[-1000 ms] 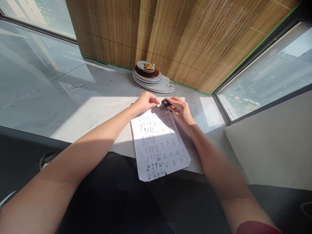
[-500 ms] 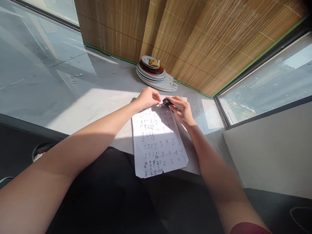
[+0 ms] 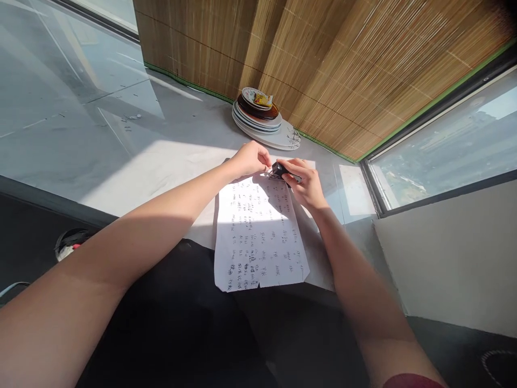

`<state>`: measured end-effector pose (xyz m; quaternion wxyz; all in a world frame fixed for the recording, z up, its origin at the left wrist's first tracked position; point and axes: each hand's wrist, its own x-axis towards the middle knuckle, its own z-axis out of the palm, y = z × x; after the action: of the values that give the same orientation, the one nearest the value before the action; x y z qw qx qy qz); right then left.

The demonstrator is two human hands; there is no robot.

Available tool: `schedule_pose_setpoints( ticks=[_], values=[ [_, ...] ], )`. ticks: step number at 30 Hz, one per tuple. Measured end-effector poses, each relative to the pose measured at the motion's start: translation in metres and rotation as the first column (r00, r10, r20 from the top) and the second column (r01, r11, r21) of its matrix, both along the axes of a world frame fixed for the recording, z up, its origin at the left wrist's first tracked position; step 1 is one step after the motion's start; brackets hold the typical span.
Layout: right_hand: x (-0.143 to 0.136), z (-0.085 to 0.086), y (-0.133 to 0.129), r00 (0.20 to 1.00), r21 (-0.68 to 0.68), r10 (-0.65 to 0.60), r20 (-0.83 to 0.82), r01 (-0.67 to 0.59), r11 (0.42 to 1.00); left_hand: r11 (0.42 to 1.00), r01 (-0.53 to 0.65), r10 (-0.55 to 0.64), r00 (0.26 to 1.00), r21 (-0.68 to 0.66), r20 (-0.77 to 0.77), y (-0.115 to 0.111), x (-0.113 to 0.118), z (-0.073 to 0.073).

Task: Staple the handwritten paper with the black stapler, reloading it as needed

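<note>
My right hand is wrapped around a small black stapler, held just above the far end of a handwritten sheet of paper. Thumb and fingertips of my left hand are pinched together close to the stapler's front end. Something tiny and shiny shows there, too small to make out. The sheet lies lengthwise towards me, its near edge notched and its near corners cut off. Sunlight falls across its far half, with the shadow of my hands on it.
Behind my hands stands a stack of plates with a yellow packet on top. A bamboo blind hangs at the back. Small dark slivers lie scattered on the pale tabletop at left. A window frame borders the right.
The view has shifted slightly, and the paper's near end has swung a little to the left. Both hands keep nearly the same pose around the stapler.
</note>
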<state>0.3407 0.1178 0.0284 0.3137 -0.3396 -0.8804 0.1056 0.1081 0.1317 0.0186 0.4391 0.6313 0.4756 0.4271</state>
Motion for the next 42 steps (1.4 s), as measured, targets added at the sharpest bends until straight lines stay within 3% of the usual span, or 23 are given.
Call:
schedule_pose_setpoints(
  ticks=[7, 16, 24, 27, 30, 36, 39, 42],
  values=[
    [-0.004, -0.005, -0.001, 0.999, -0.012, -0.041, 0.029, 0.042, 0.999, 1.000, 0.020, -0.020, 1.000, -0.006, 0.007, -0.001, -0.003, 0.004],
    [-0.011, -0.017, 0.000, 0.995, 0.099, -0.093, 0.038, 0.088, 0.991, 0.999, 0.008, -0.008, 1.000, -0.041, 0.016, -0.003, -0.003, 0.005],
    [-0.010, -0.010, -0.003, 0.998, 0.039, -0.065, 0.001, 0.065, 0.997, 1.000, 0.026, -0.026, 1.000, -0.011, 0.014, 0.000, -0.005, 0.001],
    [-0.001, -0.007, 0.000, 0.997, -0.047, -0.068, -0.047, 0.065, 0.997, 0.998, 0.051, -0.049, 0.997, 0.030, -0.064, -0.001, -0.008, 0.002],
    [0.009, -0.008, 0.004, 0.991, -0.120, -0.093, -0.096, 0.081, 0.989, 0.980, 0.155, -0.127, 0.970, 0.126, -0.208, -0.004, -0.013, 0.006],
    [0.016, -0.008, 0.005, 0.981, -0.191, -0.123, -0.151, 0.093, 0.977, 0.914, 0.371, -0.224, 0.800, 0.166, -0.556, -0.012, -0.016, 0.012],
    [0.017, -0.005, 0.005, 0.976, -0.203, -0.146, -0.163, 0.112, 0.973, 0.900, 0.401, -0.188, 0.713, 0.173, -0.675, -0.010, -0.017, 0.012],
    [0.019, -0.005, 0.006, 0.969, -0.206, -0.165, -0.183, 0.127, 0.970, 0.901, 0.394, -0.157, 0.687, 0.181, -0.709, -0.010, -0.018, 0.011]
  ],
)
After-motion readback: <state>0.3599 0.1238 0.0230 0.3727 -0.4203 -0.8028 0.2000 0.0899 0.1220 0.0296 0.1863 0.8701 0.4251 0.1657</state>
